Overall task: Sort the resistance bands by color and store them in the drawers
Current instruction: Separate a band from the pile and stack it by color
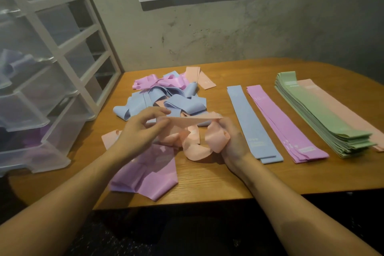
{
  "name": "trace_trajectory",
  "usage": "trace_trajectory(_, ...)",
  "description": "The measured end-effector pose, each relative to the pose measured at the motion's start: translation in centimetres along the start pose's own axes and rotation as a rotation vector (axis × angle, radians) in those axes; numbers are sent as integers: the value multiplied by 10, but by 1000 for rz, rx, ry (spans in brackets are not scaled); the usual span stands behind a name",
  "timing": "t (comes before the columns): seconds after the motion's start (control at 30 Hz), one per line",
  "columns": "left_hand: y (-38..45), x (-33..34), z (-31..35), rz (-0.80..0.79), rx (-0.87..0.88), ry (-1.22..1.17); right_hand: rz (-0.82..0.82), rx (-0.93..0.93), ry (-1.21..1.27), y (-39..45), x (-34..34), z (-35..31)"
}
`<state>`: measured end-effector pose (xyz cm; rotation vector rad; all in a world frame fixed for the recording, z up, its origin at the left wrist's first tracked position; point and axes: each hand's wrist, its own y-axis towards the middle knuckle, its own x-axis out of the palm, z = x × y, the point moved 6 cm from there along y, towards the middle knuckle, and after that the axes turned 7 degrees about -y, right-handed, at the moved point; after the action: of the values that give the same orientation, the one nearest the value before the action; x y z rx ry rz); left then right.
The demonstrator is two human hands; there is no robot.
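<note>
My left hand (pixel 143 129) and right hand (pixel 230 139) pinch a twisted peach band (pixel 193 141); I should pull it flat, then lay it right of the green stack (pixel 324 118).

Left hand (pixel 141 129) and right hand (pixel 230 137) both pinching.

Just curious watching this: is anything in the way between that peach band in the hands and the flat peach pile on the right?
The peach rubber band must pass over three flat stacks: blue, pink-purple, green. The peach pile lies beyond them; lifting clears all three.
</note>
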<state>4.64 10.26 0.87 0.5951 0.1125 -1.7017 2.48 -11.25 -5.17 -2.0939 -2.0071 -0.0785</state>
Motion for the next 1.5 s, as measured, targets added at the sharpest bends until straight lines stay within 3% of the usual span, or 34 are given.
trace_trajectory(0.13,-3,3,8,45,-131,-322,-108,89,61,-15,-4,-3)
trace_trajectory(0.27,-4,13,26,72,-187,-475,-232,114,57,-36,-2,-12)
trace_trajectory(0.47,-12,27,49,145,-343,-769,-246,196,-42,-54,-8,-20)
trace_trajectory(0.77,-42,44,72,126,-467,-1191,-325,88,-236,-80,-10,-37)
trace_trajectory(1.13,-62,52,110,130,-399,-1017,-396,136,-312,-111,6,-43)
trace_trajectory(1.3,-57,57,127,82,-331,-1074,-349,257,-13,-118,4,-42)
trace_trajectory(1.4,-59,59,145,66,-228,-935,-305,240,104,-119,2,-43)
trace_trajectory(1.5,-65,61,163,58,-140,-892,-302,158,-123,-127,4,-52)
